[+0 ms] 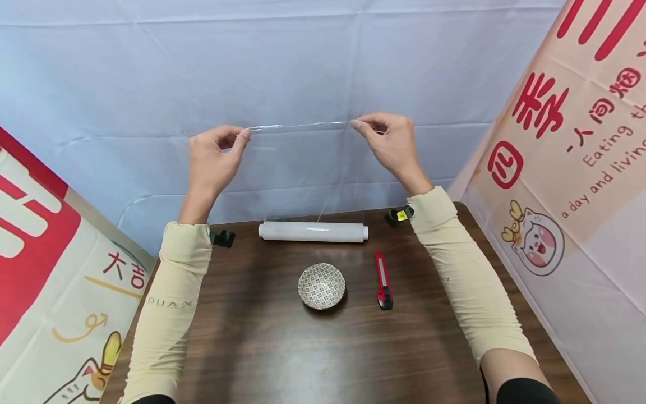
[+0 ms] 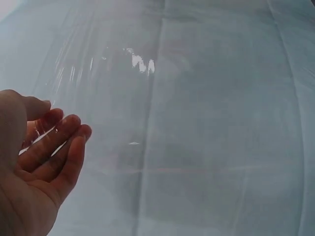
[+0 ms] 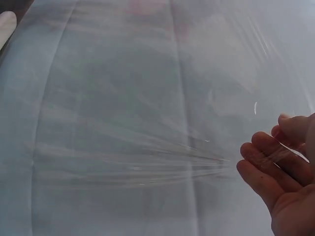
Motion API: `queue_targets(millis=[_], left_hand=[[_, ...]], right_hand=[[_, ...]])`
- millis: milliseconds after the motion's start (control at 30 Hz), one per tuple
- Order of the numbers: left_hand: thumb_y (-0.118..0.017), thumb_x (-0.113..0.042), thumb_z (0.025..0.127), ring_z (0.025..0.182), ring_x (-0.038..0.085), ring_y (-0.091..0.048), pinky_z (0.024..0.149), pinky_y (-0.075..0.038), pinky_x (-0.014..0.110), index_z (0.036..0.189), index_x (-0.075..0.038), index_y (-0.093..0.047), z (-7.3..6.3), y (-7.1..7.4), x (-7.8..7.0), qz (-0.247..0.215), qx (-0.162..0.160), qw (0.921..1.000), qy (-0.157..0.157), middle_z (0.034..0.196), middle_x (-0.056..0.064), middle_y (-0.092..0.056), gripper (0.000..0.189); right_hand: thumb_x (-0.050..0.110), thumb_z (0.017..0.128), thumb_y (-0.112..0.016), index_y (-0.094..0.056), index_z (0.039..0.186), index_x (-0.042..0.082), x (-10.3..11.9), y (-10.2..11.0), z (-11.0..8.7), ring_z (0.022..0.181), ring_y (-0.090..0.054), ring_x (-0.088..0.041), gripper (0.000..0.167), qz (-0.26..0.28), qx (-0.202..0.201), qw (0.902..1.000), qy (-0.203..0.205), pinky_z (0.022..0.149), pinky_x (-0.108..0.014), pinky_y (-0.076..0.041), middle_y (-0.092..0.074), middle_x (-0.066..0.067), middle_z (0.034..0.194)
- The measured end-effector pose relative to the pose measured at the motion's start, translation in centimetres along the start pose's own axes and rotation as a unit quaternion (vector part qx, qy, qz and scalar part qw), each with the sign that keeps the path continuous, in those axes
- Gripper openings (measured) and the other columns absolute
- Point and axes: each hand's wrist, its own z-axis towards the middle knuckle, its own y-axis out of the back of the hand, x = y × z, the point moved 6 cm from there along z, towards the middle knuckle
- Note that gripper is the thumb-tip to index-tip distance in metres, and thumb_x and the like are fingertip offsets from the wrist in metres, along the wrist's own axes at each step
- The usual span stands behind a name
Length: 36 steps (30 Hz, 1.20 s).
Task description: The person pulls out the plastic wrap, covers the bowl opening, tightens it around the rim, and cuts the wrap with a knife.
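A sheet of clear cling film (image 1: 303, 163) rises from a white roll (image 1: 313, 232) lying near the table's back edge. My left hand (image 1: 214, 157) pinches the film's upper left corner between thumb and forefinger, and my right hand (image 1: 391, 143) pinches the upper right corner. Between them the film's top edge is pulled nearly straight. In the left wrist view, creases in the film (image 2: 74, 73) fan out near the left fingertips. Similar creases in the film (image 3: 187, 160) run toward the right fingers in the right wrist view.
A small patterned bowl (image 1: 321, 286) stands on the brown table (image 1: 282, 359) in front of the roll. To its right lies a red box cutter (image 1: 383, 280). A pale cloth (image 1: 282, 62) hangs behind the table, with printed banners at both sides.
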Motion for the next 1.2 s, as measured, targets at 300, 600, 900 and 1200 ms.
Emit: queue_targets(millis=[300,600,900,1200], left_hand=[[-0.075,-0.026,0.098,0.071,-0.002,-0.065,0.084,-0.055,0.014,0.098,-0.008,-0.085,1.3,1.2,0.0,-0.054,-0.062,0.9966,0.009,0.091,0.010,-0.081,0.021],[-0.073,-0.025,0.100,0.079,-0.008,-0.065,0.085,-0.053,0.013,0.101,-0.004,-0.083,-1.2,2.1,-1.4,-0.031,-0.033,0.9986,-0.027,0.095,0.014,-0.082,0.023],[-0.071,-0.023,0.101,0.091,0.027,-0.077,0.090,-0.057,0.024,0.099,-0.004,-0.083,-5.6,1.8,-2.4,-0.006,-0.007,0.9972,-0.074,0.093,0.012,-0.082,0.023],[-0.073,-0.019,0.100,0.089,0.029,-0.077,0.088,-0.058,0.028,0.096,-0.004,-0.083,-7.1,0.9,-2.1,-0.004,-0.004,0.9960,-0.089,0.092,0.013,-0.082,0.018]], right_hand=[[0.030,0.098,-0.077,-0.084,0.104,0.008,0.8,-1.4,4.4,0.081,-0.069,-0.017,0.024,0.024,0.012,0.9996,-0.009,0.071,-0.021,-0.049,-0.082,-0.013,0.102],[0.023,0.096,-0.079,-0.084,0.100,0.005,2.9,0.1,1.3,0.081,-0.069,0.008,0.019,0.034,-0.030,0.9964,0.072,0.083,-0.016,-0.059,-0.082,-0.015,0.098],[0.012,0.094,-0.080,-0.084,0.097,0.001,3.5,1.8,-3.4,0.079,-0.069,0.013,0.012,0.040,-0.028,0.9950,0.087,0.077,-0.009,-0.057,-0.081,-0.019,0.092],[0.013,0.093,-0.081,-0.084,0.096,0.003,2.3,1.9,-5.2,0.075,-0.066,0.015,0.010,0.012,-0.021,0.9955,0.092,0.072,-0.007,-0.054,-0.082,-0.015,0.088]])
